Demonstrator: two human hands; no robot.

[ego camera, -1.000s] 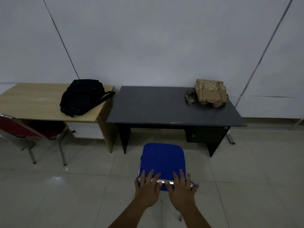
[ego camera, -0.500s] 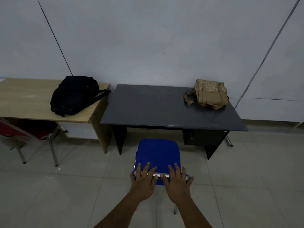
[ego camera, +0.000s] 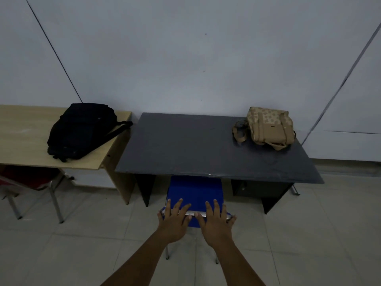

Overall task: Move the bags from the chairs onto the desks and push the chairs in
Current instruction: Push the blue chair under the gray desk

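Observation:
A blue chair (ego camera: 194,190) stands at the dark grey desk (ego camera: 185,145), its seat front just under the desk's front edge. My left hand (ego camera: 174,220) and my right hand (ego camera: 215,222) lie side by side over the top of the chair's backrest, fingers draped over its metal rail. A tan backpack (ego camera: 268,127) lies on the dark desk's far right corner. A black backpack (ego camera: 82,130) lies on the light wooden desk (ego camera: 24,141) to the left. A red chair (ego camera: 31,180) sits partly under that wooden desk.
The two desks stand side by side against a white wall. A drawer unit (ego camera: 257,187) hangs under the dark desk's right side, right of the blue chair. Pale tiled floor (ego camera: 82,244) lies around me.
The blue chair has slid forward, with both hands on its backrest, from open floor to the dark desk's edge. I have stepped closer to the desks.

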